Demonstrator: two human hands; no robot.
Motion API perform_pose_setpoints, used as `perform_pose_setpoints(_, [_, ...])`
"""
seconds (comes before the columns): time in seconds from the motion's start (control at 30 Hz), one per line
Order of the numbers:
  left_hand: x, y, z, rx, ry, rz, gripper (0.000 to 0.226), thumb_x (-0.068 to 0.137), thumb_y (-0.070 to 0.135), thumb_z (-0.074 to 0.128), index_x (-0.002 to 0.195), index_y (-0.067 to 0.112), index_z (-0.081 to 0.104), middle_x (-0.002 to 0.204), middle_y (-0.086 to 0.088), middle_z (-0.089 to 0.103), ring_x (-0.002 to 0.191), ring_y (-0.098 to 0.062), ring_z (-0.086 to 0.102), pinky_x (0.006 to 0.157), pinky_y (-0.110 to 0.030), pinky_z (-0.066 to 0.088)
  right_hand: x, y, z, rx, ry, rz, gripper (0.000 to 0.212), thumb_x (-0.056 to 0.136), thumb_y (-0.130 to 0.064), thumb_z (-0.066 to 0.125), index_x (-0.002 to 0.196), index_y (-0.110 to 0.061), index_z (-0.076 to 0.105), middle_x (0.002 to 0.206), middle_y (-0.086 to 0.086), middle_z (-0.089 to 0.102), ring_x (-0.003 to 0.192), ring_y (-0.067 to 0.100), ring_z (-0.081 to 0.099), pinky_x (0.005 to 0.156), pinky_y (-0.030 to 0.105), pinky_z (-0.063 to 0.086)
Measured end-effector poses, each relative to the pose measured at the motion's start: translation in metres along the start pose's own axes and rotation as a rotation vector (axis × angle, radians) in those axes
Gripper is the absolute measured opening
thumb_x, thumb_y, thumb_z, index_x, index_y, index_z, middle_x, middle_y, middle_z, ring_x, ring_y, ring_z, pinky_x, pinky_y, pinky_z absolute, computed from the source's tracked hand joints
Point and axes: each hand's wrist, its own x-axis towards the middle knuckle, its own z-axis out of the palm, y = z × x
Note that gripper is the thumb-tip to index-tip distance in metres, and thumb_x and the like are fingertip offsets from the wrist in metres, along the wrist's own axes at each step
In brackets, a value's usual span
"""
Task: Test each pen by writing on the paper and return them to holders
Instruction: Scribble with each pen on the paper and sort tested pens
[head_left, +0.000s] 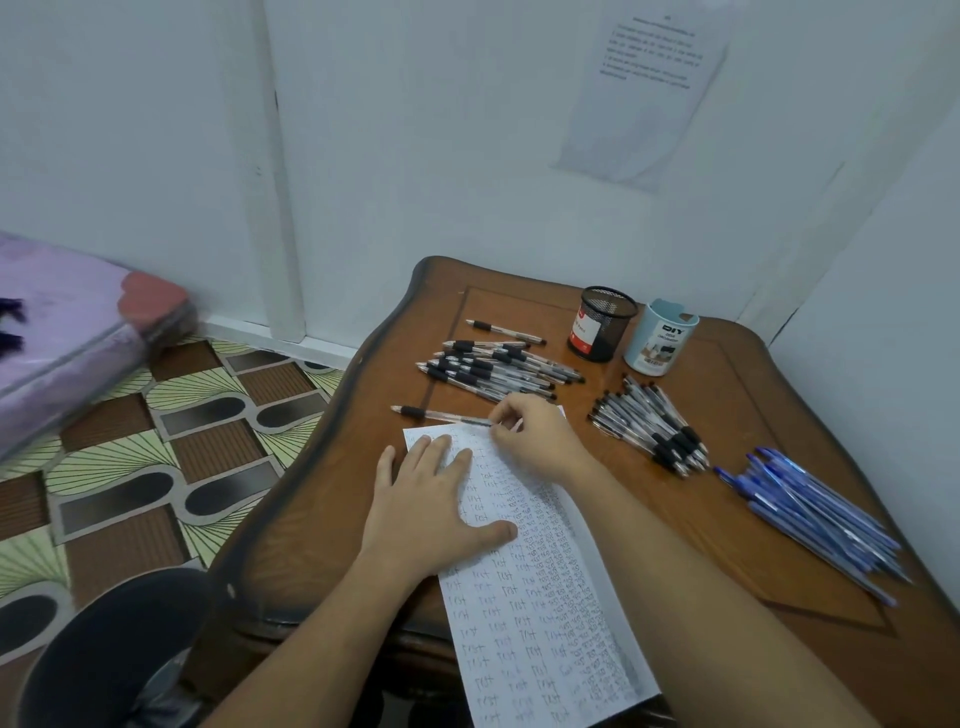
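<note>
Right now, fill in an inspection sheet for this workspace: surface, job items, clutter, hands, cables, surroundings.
Surface: wooden table in a white-walled corner.
Job's things: paper covered in test marks; left black pen pile, right black pen pile, blue pen pile; mesh holder and pale blue holder, no pens sticking out.
Clutter: nothing seen.
Hands: left hand flat on the paper; right hand pinches a pen by its rear end.
Cables: nothing seen.
Surroundings: printed sheet on wall, patterned floor, purple bedding.

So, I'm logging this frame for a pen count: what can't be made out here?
Head view only.
Pale blue holder: inside hidden by its own wall.
Wall sheet: print too small and blurred.
Paper: lower end cut off by the bottom edge; left hand covers part.
Pen: rear end hidden by the right hand.
</note>
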Motion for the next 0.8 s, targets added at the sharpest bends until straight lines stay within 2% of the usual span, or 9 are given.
perform_pose_setpoints(0.17, [0.002, -0.001, 0.001, 0.018, -0.018, 0.009, 0.099, 0.076, 0.091, 0.031, 0.156, 0.035, 0.018, 0.167, 0.004, 0.004, 0.153, -0.018, -0.006, 0.119, -0.052, -0.01, -0.014, 0.002, -0.032, 0.675, 0.16, 0.227, 0.007, 0.101, -0.014, 0.055, 0.1, -0.012, 0.062, 0.109, 0.008, 0.067, 0.091, 0.021, 0.065, 0.066, 0.031, 0.054])
perform_pose_setpoints(0.23, [0.003, -0.001, 0.001, 0.031, -0.025, 0.008, 0.1, 0.075, 0.092, 0.03, 0.157, 0.034, 0.017, 0.167, 0.003, 0.003, 0.153, -0.019, -0.007, 0.119, -0.052, -0.01, -0.026, 0.002, -0.046, 1.004, 0.223, 0.276, 0.007, 0.104, -0.015, 0.05, 0.105, -0.013, 0.057, 0.112, 0.013, 0.072, 0.096, 0.028, 0.07, 0.078, 0.039, 0.057])
perform_pose_setpoints(0.3, [0.003, -0.001, 0.002, 0.037, -0.024, 0.006, 0.1, 0.075, 0.092, 0.029, 0.157, 0.034, 0.017, 0.167, 0.003, 0.003, 0.153, -0.019, -0.007, 0.119, -0.053, -0.01, -0.038, 0.004, -0.056, 1.232, 0.267, 0.245, 0.007, 0.107, -0.021, 0.044, 0.108, -0.019, 0.051, 0.105, 0.011, 0.076, 0.096, 0.031, 0.073, 0.089, 0.047, 0.056])
perform_pose_setpoints(0.33, [0.002, -0.001, 0.002, 0.041, -0.023, 0.006, 0.1, 0.075, 0.092, 0.029, 0.157, 0.034, 0.017, 0.167, 0.003, 0.003, 0.153, -0.019, -0.007, 0.119, -0.053, -0.009, -0.045, 0.005, -0.059, 1.303, 0.299, 0.221, 0.009, 0.108, -0.023, 0.041, 0.109, -0.022, 0.05, 0.094, 0.007, 0.077, 0.087, 0.029, 0.075, 0.087, 0.048, 0.057])
perform_pose_setpoints(0.4, [0.002, 0.0, 0.001, 0.051, -0.027, 0.009, 0.1, 0.076, 0.091, 0.029, 0.157, 0.034, 0.016, 0.167, 0.003, 0.003, 0.153, -0.02, -0.007, 0.119, -0.053, -0.009, -0.058, 0.006, -0.064, 1.367, 0.353, 0.197, 0.017, 0.109, -0.028, 0.037, 0.113, -0.029, 0.053, 0.07, 0.003, 0.067, 0.059, 0.018, 0.063, 0.065, 0.037, 0.057])
perform_pose_setpoints(0.47, [0.001, 0.0, 0.001, 0.049, -0.026, 0.011, 0.099, 0.076, 0.091, 0.029, 0.157, 0.034, 0.017, 0.167, 0.002, 0.002, 0.153, -0.02, -0.007, 0.12, -0.053, -0.007, -0.069, 0.009, -0.069, 1.325, 0.345, 0.194, 0.022, 0.109, -0.031, 0.035, 0.118, -0.035, 0.054, 0.063, 0.002, 0.05, 0.048, 0.011, 0.036, 0.045, 0.022, 0.034])
perform_pose_setpoints(0.6, [0.002, 0.0, 0.002, 0.055, -0.029, -0.003, 0.099, 0.075, 0.092, 0.027, 0.156, 0.036, 0.015, 0.167, 0.0, -0.001, 0.152, -0.022, -0.01, 0.121, -0.053, -0.006, -0.085, 0.018, -0.072, 1.131, 0.279, 0.249, 0.019, 0.109, -0.026, 0.039, 0.108, -0.031, 0.057, 0.063, 0.002, 0.045, 0.045, 0.008, 0.026, 0.039, 0.018, 0.019])
perform_pose_setpoints(0.7, [0.002, 0.0, 0.003, 0.069, -0.028, -0.003, 0.098, 0.076, 0.092, 0.025, 0.156, 0.037, 0.014, 0.167, 0.0, -0.001, 0.152, -0.022, -0.01, 0.121, -0.052, -0.006, -0.095, 0.025, -0.071, 1.219, 0.266, 0.194, 0.011, 0.104, -0.031, 0.047, 0.11, -0.025, 0.054, 0.06, 0.0, 0.039, 0.044, 0.007, 0.027, 0.039, 0.019, 0.017])
perform_pose_setpoints(0.8, [0.003, 0.001, 0.002, 0.073, -0.035, -0.004, 0.098, 0.076, 0.091, 0.025, 0.156, 0.037, 0.013, 0.167, 0.0, 0.0, 0.153, -0.022, -0.007, 0.12, -0.052, -0.006, -0.101, 0.032, -0.071, 1.307, 0.256, 0.142, 0.033, 0.095, -0.03, 0.056, 0.125, -0.016, 0.056, 0.049, -0.003, 0.031, 0.043, 0.007, 0.033, 0.039, 0.019, 0.027])
